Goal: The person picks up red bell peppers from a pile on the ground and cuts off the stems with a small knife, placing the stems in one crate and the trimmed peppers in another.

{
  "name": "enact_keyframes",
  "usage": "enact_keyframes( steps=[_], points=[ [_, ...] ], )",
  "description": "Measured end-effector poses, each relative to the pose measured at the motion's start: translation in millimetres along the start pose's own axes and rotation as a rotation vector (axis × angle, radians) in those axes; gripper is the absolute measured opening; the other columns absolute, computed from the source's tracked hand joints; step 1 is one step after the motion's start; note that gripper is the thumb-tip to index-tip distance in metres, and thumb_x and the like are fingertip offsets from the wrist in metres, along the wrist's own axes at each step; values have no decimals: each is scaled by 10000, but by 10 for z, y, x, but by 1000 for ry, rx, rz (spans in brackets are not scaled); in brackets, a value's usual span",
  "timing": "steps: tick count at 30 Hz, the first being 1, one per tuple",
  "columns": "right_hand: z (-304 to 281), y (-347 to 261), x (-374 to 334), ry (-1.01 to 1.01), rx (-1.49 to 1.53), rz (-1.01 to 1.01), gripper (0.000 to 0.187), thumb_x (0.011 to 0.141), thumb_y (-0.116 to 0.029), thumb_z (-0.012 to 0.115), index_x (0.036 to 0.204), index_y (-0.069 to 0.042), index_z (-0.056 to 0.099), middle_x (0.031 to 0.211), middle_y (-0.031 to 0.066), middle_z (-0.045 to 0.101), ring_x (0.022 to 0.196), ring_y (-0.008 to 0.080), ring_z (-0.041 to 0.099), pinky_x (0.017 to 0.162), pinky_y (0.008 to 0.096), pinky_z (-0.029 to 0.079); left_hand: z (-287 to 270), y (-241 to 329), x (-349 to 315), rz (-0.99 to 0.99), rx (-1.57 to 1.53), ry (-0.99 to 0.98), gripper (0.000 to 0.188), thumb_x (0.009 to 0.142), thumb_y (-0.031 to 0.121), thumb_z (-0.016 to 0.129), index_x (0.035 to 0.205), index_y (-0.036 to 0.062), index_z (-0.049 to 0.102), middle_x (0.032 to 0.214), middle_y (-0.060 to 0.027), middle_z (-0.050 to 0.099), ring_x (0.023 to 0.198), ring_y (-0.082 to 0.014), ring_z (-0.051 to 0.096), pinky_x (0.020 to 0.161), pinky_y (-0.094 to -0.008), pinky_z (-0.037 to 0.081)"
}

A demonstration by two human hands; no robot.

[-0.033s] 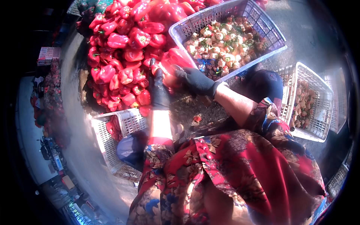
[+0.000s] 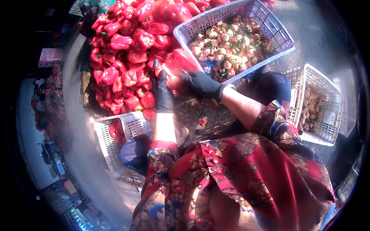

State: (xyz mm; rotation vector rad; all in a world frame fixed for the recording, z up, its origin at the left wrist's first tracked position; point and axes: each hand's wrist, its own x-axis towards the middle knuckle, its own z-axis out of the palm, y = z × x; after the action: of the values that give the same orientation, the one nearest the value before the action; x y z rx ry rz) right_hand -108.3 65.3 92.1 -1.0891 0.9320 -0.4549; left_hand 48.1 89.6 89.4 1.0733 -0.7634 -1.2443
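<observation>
My left hand [image 2: 164, 90], in a dark glove, is closed round a red bell pepper [image 2: 174, 81] at the near edge of a large heap of red bell peppers [image 2: 135, 54]. My right hand [image 2: 204, 83], gloved too, is closed close against that pepper's right side. Whatever its fingers pinch is hidden; a small pale glint shows at the fingertips. Glare washes out part of the held pepper. Just beyond my right hand stands a grey-blue plastic crate [image 2: 235, 81] with many cut-out pepper cores [image 2: 227, 46] in it.
At my left knee is a white crate [image 2: 135, 122] with red pepper pieces inside. On the right, another white crate [image 2: 334, 92] holds pale cores. A red scrap [image 2: 202, 122] lies on the dark ground between my knees. Shelves of goods line the far left.
</observation>
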Motion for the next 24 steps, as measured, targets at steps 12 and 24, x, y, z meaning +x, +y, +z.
enact_keyframes(
  steps=[12,24],
  points=[
    [-174,80,-111,-507,483,-30,428,937,-343,567,1293,-110,527,813,-26,581,487,57,503,395,184,426,56,-61,113,-278,-249,-147,488,977,219,491,1420,65,355,1135,-54,548,917,-135,541,787,-262,465],
    [-665,216,241,221,190,-44,328,930,-353,520,972,-38,605,630,64,550,392,156,460,357,307,392,-1177,357,285,261,221,266,355,936,173,533,1278,79,506,1076,-44,563,973,-151,562,794,-283,491]
  ],
)
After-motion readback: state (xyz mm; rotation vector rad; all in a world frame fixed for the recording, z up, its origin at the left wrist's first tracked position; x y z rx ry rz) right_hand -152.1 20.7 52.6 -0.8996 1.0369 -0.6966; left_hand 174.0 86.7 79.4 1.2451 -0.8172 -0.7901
